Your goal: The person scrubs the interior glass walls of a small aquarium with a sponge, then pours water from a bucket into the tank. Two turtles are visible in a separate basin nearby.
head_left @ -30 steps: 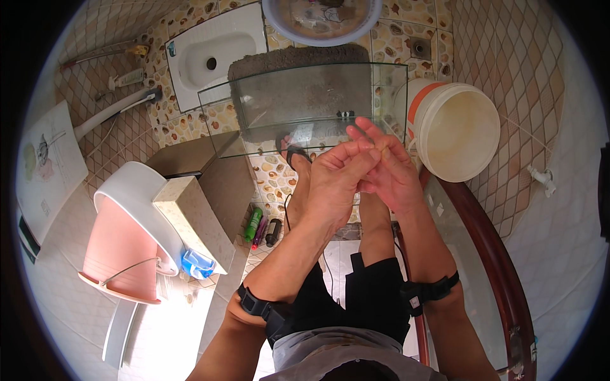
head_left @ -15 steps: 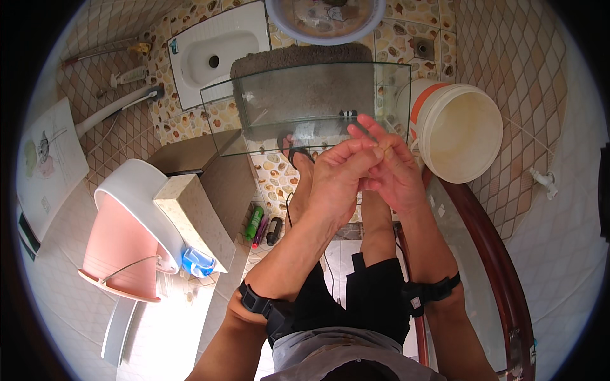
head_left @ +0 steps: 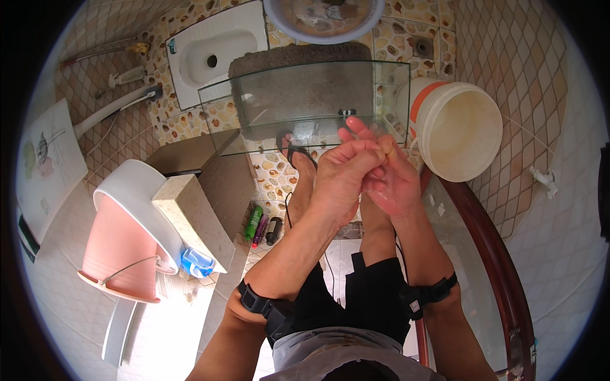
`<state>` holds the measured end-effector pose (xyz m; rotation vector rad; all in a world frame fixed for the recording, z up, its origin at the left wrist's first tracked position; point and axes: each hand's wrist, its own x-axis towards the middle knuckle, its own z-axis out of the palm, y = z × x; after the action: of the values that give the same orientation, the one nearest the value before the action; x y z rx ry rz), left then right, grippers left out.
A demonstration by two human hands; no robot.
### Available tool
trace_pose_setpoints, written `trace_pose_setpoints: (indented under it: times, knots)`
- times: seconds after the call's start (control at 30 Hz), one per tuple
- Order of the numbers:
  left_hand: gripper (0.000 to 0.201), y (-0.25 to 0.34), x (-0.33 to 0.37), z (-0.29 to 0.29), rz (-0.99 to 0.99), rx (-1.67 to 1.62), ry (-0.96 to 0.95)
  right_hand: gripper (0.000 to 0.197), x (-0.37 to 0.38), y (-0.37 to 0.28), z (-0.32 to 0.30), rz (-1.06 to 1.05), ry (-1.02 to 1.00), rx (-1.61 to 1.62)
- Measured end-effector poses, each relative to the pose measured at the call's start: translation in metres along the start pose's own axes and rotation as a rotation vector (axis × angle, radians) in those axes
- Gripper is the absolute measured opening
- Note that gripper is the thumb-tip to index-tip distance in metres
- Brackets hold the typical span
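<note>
My left hand and my right hand meet at chest side of a clear glass tank. Left thumb and forefinger are pinched against the right fingertips. Whatever lies in the pinch, if anything, is too small to make out. Other fingers on the far side of the pinch are partly raised and spread. A small black-and-white object shows at the tank, just beyond the raised fingers. The tank stands in front of my feet, with a grey mat seen through it.
A white bucket with an orange band stands right of the tank. Beyond are a squat toilet and a round basin. On the left are a pink bucket, a white tub and several bottles. A dark red frame curves along the right.
Both hands have shifted slightly left. The right palm has turned more into view, and the raised fingers have dipped a little and moved left. The hands stay pinched together.
</note>
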<state>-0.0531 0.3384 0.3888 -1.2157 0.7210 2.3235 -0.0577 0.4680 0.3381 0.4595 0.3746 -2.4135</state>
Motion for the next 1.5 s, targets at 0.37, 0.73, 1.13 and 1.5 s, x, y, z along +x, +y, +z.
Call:
trace_pose_setpoints:
  times: [0.37,0.73,1.13,1.5]
  knots:
    - [0.01,-0.009,-0.005,0.004,0.06,0.198,0.07,0.014,-0.005,-0.007,-0.007,0.046,0.004,0.234]
    - [0.035,-0.006,-0.008,-0.02,0.152,0.196,0.129,0.015,-0.006,-0.016,-0.014,0.033,0.043,0.154]
    - [0.036,0.001,-0.001,-0.014,0.115,0.217,0.102,0.013,-0.005,-0.017,-0.012,0.07,0.055,0.103]
    - [0.038,0.002,0.0,-0.018,0.094,0.202,0.088,0.018,-0.003,-0.017,-0.011,0.08,0.093,0.058]
